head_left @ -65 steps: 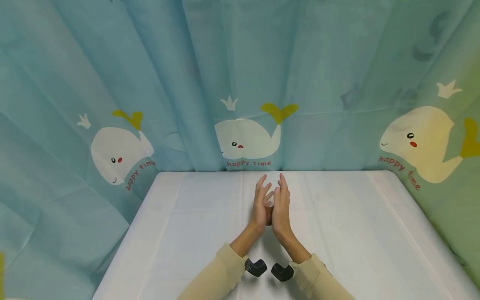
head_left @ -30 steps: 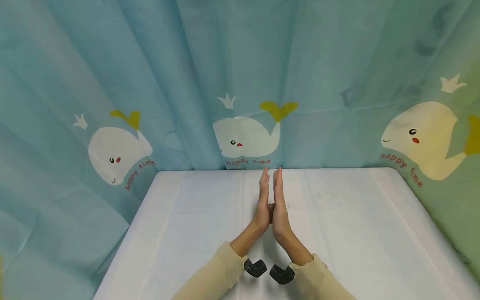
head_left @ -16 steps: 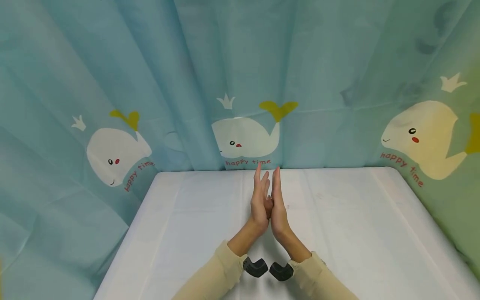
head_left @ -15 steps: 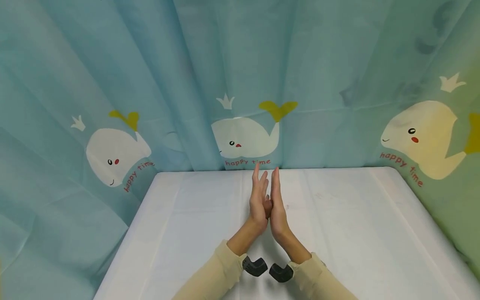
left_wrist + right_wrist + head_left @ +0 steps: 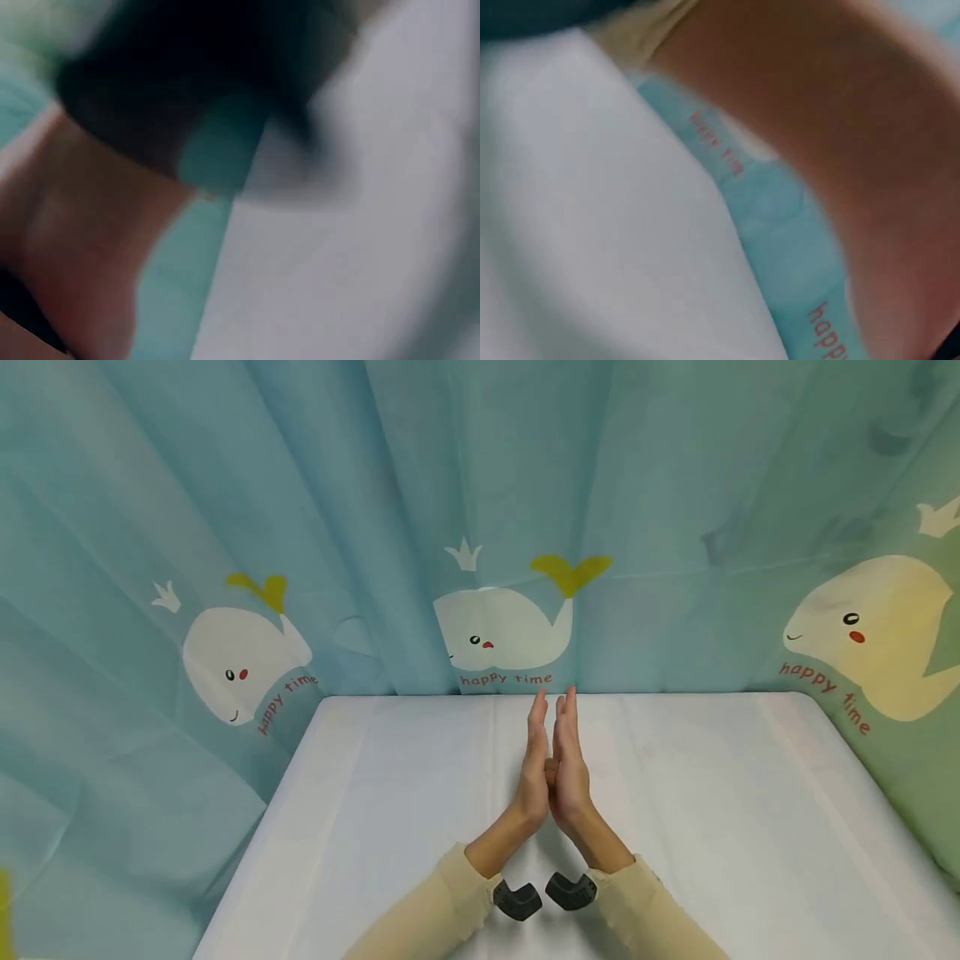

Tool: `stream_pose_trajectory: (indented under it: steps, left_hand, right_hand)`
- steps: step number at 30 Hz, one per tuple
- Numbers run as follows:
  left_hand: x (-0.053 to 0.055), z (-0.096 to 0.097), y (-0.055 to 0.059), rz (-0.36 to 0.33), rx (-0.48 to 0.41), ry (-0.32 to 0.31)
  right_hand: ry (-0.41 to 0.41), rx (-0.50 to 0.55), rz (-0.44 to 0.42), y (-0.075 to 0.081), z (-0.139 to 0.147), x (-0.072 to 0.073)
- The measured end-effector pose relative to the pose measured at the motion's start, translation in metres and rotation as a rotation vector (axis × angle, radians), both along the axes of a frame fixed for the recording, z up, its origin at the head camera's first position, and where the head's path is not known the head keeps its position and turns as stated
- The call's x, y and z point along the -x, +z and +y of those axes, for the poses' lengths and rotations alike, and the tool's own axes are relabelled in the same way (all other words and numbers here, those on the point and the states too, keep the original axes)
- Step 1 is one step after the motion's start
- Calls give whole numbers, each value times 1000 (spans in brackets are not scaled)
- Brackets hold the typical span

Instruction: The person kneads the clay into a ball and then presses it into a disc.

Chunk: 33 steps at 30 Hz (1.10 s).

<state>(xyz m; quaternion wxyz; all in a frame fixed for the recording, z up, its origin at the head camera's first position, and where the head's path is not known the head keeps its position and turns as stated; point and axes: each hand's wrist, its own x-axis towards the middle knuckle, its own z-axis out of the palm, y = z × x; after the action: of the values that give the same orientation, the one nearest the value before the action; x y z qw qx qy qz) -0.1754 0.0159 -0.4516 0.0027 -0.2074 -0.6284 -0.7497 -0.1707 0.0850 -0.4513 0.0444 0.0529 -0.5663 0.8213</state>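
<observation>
The left hand [image 5: 534, 781] has been drawn back along the right hand [image 5: 572, 783], the brown lump [image 5: 552, 775] (mostly hidden) being pressed between straight-fingered palms, rolling seemingly underway, release still left.

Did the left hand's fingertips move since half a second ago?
Yes: in the head view, the fingertips of the left hand shifted right, toward the right hand, against the red words under the middle whale.

My L hand [image 5: 532, 777] and R hand [image 5: 572, 781] facing, palm to palm, fingers [image 5: 537, 731] straight, pointing abt 12 o'clock; L forearm [image 5: 489, 853] slants up frm 7, R forearm [image 5: 609, 847] frm 5, wrists [image 5: 517, 828] apart.
</observation>
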Motion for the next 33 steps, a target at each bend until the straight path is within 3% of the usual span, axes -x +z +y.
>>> stream_pose_trajectory:
  steps: [8, 14, 17, 20, 22, 25, 29, 33]
  left_hand:
    - [-9, -4, 14, -213, -219, -11]
    - [-4, -11, 14, -320, -240, 36]
    - [4, -12, 10, -285, -158, 108]
    - [12, -10, 1, -180, -31, 160]
    - [13, -6, -5, -110, 43, 169]
    - [12, 0, -12, -11, 94, 164]
    - [9, 4, -10, 34, 71, 90]
    - [2, 3, -2, -17, -21, -16]
  right_hand:
    - [-62, -262, 164, -9, -1, 6]
    - [-21, -305, 165, -15, -7, -2]
    - [51, -220, 95, -15, -9, -12]
    - [97, -62, 35, -12, -9, -19]
    - [103, 45, 18, -8, -6, -20]
    - [100, 119, 4, -2, -2, -18]
    - [69, 82, -11, 5, 2, -11]
    - [-25, -27, -43, 11, 7, 2]
